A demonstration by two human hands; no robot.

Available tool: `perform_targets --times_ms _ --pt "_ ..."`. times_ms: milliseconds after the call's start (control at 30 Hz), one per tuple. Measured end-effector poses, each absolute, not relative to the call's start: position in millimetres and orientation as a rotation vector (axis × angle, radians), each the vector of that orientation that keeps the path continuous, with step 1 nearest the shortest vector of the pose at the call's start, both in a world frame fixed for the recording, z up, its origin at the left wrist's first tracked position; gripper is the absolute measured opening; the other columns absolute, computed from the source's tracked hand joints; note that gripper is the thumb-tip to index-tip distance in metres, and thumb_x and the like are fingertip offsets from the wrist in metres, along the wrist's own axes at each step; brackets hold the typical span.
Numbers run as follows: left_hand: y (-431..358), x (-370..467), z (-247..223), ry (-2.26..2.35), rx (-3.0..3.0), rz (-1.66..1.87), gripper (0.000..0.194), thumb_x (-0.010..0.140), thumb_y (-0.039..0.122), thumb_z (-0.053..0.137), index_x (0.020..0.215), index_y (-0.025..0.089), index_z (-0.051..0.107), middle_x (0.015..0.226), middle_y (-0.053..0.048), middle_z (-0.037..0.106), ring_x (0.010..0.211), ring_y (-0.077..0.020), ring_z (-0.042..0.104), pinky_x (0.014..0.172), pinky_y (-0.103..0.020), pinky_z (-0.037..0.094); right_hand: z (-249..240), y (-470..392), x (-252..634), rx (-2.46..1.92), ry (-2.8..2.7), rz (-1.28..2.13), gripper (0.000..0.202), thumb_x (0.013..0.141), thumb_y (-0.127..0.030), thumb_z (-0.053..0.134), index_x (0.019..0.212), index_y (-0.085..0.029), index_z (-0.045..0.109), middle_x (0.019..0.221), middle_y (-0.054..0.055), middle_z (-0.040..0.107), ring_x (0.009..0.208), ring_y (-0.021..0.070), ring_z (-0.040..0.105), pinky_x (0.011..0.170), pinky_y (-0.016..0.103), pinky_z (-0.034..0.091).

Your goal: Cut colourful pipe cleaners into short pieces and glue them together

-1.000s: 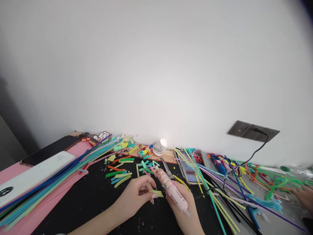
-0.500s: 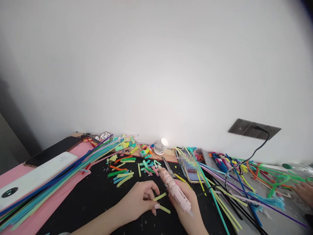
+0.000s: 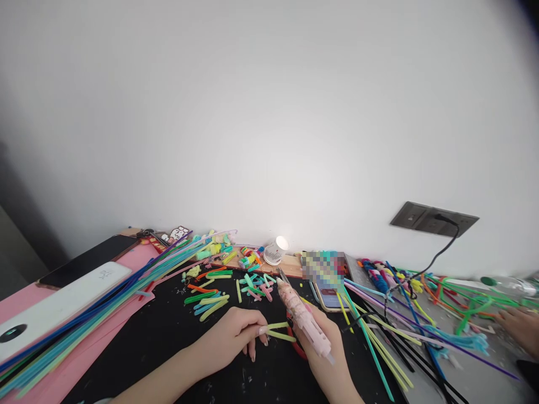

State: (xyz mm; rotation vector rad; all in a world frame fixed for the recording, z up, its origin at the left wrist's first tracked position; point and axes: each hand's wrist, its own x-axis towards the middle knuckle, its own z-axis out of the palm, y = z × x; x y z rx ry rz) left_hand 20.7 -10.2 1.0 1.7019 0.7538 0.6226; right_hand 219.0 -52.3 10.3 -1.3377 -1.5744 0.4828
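Observation:
Between the thumb and fingers of my left hand [image 3: 242, 334] is a pale yellow-green pipe cleaner [image 3: 278, 333], its two ends pointing right in a narrow V. My right hand [image 3: 326, 350] is wrapped round a pink hot glue gun [image 3: 304, 320], nozzle pointing away from me and up to the left. The tips of the pipe cleaner come close to the right hand's fingers. Scissors [image 3: 283, 275] show partly behind the glue gun; a red loop [image 3: 298, 349], perhaps their handle, shows beside my right hand. Short pipe cleaner pieces [image 3: 256, 286] lie on the black mat [image 3: 168, 348] beyond my hands.
Long pipe cleaners [image 3: 143, 280] lie across pink paper at left, near a white device [image 3: 63, 308]. A paper cup [image 3: 276, 250] stands by the wall. At right are a phone [image 3: 332, 297], a black cable [image 3: 433, 261] and another person's hand [image 3: 520, 325].
My left fingers have closed more tightly on the pipe cleaner, and its ends have drawn nearer each other. The glue gun has shifted slightly right. The view has moved a little.

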Motion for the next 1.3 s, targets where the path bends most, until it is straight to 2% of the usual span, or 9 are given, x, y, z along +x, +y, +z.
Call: perform_targets --times_ms 200,500,667,733,900,1133,1300 --pt "-10 20 -4 0.763 1.803 0.608 0.029 0.089 0.026 0.037 0.074 0.015 0.058 0.07 0.001 0.062 0.047 -0.0075 0.056 0.049 -0.017 0.04 16 -51 218 -1.371 -1.58 0.545 0.022 0.077 -0.03 0.055 0.085 -0.013 0.066 0.07 0.006 0.065 0.06 0.0182 0.059 0.055 0.025 0.05" --pt "-1 12 1 1.121 1.803 0.915 0.033 0.091 0.031 0.031 0.07 0.018 0.052 0.065 0.001 0.058 0.056 -0.013 0.058 0.061 -0.025 0.042 15 -49 224 -1.42 -1.587 0.507 0.026 0.075 -0.025 0.055 0.095 -0.011 0.065 0.086 0.01 0.068 0.073 0.0208 0.063 0.067 0.026 0.05" --pt "-4 12 5 1.123 1.805 0.976 0.032 0.091 0.032 0.03 0.069 0.019 0.049 0.065 0.001 0.055 0.058 -0.0138 0.057 0.061 -0.025 0.042 5 -49 223 -1.389 -1.725 0.657 0.024 0.075 -0.024 0.054 0.094 -0.013 0.064 0.068 0.004 0.065 0.055 0.0161 0.056 0.053 0.024 0.047" --pt "-5 12 5 1.128 1.834 0.981 0.032 0.091 0.031 0.03 0.069 0.019 0.049 0.065 0.002 0.055 0.058 -0.0137 0.056 0.062 -0.025 0.041 4 -49 221 -1.38 -1.712 0.642 0.021 0.074 -0.025 0.054 0.087 -0.013 0.064 0.057 0.001 0.059 0.05 0.015 0.052 0.049 0.023 0.044" --pt "-6 12 5 1.122 1.89 0.973 0.032 0.091 0.029 0.03 0.068 0.019 0.049 0.064 0.002 0.054 0.058 -0.0136 0.056 0.061 -0.025 0.04 7 -48 218 -1.36 -1.772 0.647 0.018 0.074 -0.027 0.055 0.077 -0.012 0.065 0.063 0.004 0.061 0.053 0.0156 0.054 0.052 0.024 0.045" --pt "-6 12 7 1.124 1.917 0.953 0.033 0.091 0.029 0.029 0.068 0.019 0.05 0.062 0.002 0.054 0.059 -0.0141 0.055 0.061 -0.025 0.039 9 -47 216 -1.355 -1.773 0.696 0.024 0.076 -0.029 0.054 0.085 -0.01 0.065 0.053 0.0 0.053 0.046 0.0129 0.048 0.047 0.022 0.042" --pt "-6 12 10 1.124 1.923 0.937 0.033 0.091 0.03 0.028 0.068 0.019 0.049 0.063 0.002 0.055 0.059 -0.0143 0.055 0.06 -0.024 0.039 13 -49 214 -1.33 -1.77 0.72 0.022 0.075 -0.027 0.054 0.087 -0.012 0.066 0.058 0.001 0.057 0.046 0.0121 0.048 0.045 0.021 0.042"
